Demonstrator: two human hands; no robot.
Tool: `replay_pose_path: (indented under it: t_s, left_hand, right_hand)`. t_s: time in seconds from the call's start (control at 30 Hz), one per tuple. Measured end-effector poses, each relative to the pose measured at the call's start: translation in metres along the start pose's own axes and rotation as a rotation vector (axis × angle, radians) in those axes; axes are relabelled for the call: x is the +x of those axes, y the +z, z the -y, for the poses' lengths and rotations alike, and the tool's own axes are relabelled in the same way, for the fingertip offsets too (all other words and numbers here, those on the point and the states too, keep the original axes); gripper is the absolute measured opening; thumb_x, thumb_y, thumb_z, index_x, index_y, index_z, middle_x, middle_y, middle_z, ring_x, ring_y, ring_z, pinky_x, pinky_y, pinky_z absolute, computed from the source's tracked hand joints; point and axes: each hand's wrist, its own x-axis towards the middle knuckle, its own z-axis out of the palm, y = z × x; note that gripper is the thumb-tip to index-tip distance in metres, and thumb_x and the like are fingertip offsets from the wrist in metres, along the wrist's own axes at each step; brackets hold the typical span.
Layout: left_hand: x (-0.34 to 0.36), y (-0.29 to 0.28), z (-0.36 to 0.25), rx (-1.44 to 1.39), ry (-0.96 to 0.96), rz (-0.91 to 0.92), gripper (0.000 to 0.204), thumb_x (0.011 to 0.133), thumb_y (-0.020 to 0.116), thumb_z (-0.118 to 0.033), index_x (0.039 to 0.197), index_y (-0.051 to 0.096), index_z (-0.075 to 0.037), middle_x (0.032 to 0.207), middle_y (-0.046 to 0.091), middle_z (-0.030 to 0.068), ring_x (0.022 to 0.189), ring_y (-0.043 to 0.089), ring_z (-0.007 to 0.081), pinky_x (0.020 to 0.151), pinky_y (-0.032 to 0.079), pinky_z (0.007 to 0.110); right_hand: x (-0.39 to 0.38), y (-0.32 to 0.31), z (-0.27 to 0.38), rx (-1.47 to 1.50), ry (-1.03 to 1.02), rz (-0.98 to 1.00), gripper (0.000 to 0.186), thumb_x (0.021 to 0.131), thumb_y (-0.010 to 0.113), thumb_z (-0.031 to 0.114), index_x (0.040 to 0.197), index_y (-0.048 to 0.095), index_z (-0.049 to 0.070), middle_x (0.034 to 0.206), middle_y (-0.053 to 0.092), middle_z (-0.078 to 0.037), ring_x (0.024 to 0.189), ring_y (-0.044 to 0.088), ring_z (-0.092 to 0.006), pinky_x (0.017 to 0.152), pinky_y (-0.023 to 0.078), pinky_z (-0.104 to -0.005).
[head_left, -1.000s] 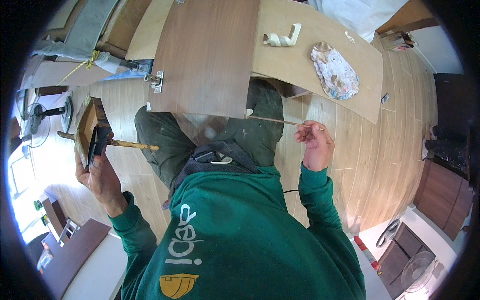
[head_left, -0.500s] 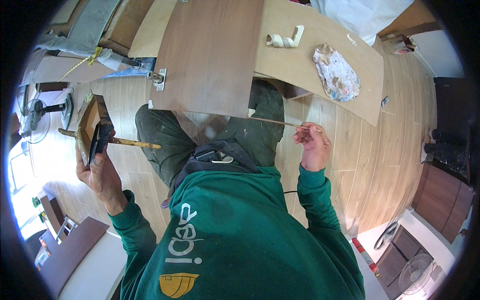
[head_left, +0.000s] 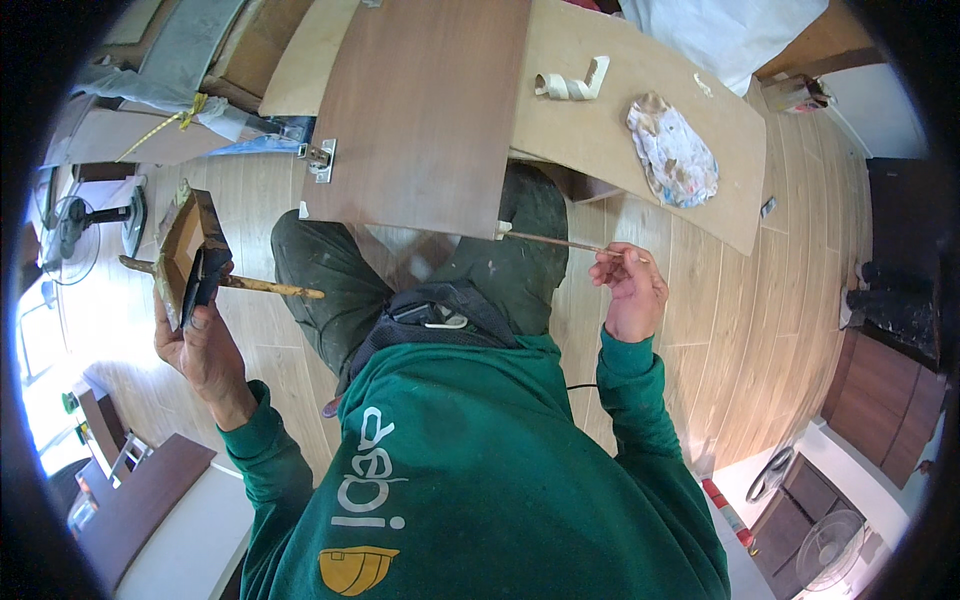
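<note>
My left hand (head_left: 208,358) is wrapped round the lower part of a small open carton-like holder (head_left: 180,245) with brown sides, a pale inside and a black flap. A paint-stained stick (head_left: 272,287) lies across the holder and sticks out both sides. Between the fingertips of my right hand (head_left: 634,300) is a thin brown rod (head_left: 560,241); whether it ends in bristles cannot be made out. Its far end meets the near right corner of a brown wood-grain door panel (head_left: 425,110), beside a whitish patch. The panel lies over my knees, a metal hinge (head_left: 320,160) on its left edge.
Under the panel a tan board (head_left: 600,135) reaches right, bearing a curled masking tape strip (head_left: 572,85) and a stained white rag (head_left: 672,150). A standing fan (head_left: 85,225) is at left. White plastic sheeting (head_left: 720,30) hangs at the back; a small dark object (head_left: 768,206) lies on the floor.
The rod and my right hand have shifted very slightly right. More of the whitish patch at the panel's corner shows. My left hand holds the carton-like holder almost unmoved.
</note>
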Motion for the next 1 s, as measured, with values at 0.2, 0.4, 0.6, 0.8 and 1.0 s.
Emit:
replay_pose_path:
  t_s: [0.2, 0.4, 0.6, 0.8, 1.0]
  left_hand:
    - [0.001, -0.004, 0.008, 0.028, 0.005, -0.025, 0.070, 0.077, 0.072, -0.033, 0.125, 0.046, 0.010, 0.109, 0.060, 0.0201, 0.096, 0.063, 0.0306, 0.092, 0.047, 0.043]
    - [0.003, -0.013, 0.008, -0.068, -0.048, -0.062, 0.071, 0.073, 0.077, -0.024, 0.127, 0.046, 0.008, 0.115, 0.059, 0.0149, 0.104, 0.058, 0.0238, 0.097, 0.040, 0.038]
    - [0.008, -0.017, 0.009, -0.153, -0.059, -0.060, 0.067, 0.071, 0.078, -0.020, 0.126, 0.049, 0.006, 0.114, 0.060, 0.0112, 0.105, 0.057, 0.0192, 0.096, 0.040, 0.034]
    - [0.016, -0.025, 0.009, -0.161, -0.048, -0.094, 0.067, 0.070, 0.078, -0.019, 0.125, 0.050, 0.006, 0.110, 0.062, 0.0102, 0.101, 0.059, 0.0182, 0.092, 0.043, 0.033]
    - [0.028, -0.040, 0.009, -0.170, -0.042, -0.086, 0.067, 0.067, 0.078, -0.012, 0.125, 0.050, 0.006, 0.110, 0.062, 0.0103, 0.100, 0.059, 0.0176, 0.091, 0.044, 0.031]
  right_hand:
    - [0.006, 0.005, 0.000, -0.006, -0.006, -0.006, 0.023, 0.091, 0.051, 0.017, 0.097, 0.060, -0.004, 0.083, 0.065, -0.016, 0.063, 0.060, -0.0186, 0.057, 0.047, -0.0286]
    - [0.005, -0.004, 0.016, 0.053, -0.039, -0.132, 0.026, 0.091, 0.050, 0.022, 0.095, 0.059, -0.003, 0.082, 0.064, -0.015, 0.062, 0.060, -0.0207, 0.057, 0.048, -0.0309]
    - [-0.001, 0.002, 0.050, 0.097, -0.168, -0.148, 0.027, 0.092, 0.049, 0.026, 0.091, 0.058, 0.000, 0.077, 0.062, -0.014, 0.062, 0.059, -0.0215, 0.057, 0.048, -0.0316]
    - [0.001, 0.030, 0.101, 0.070, -0.405, -0.089, 0.031, 0.094, 0.047, 0.030, 0.084, 0.055, 0.001, 0.075, 0.060, -0.016, 0.063, 0.059, -0.0235, 0.058, 0.050, -0.0337]
    - [0.002, 0.066, 0.135, -0.023, -0.483, -0.074, 0.033, 0.095, 0.048, 0.031, 0.086, 0.057, 0.000, 0.067, 0.057, -0.011, 0.061, 0.057, -0.0209, 0.058, 0.050, -0.0330]
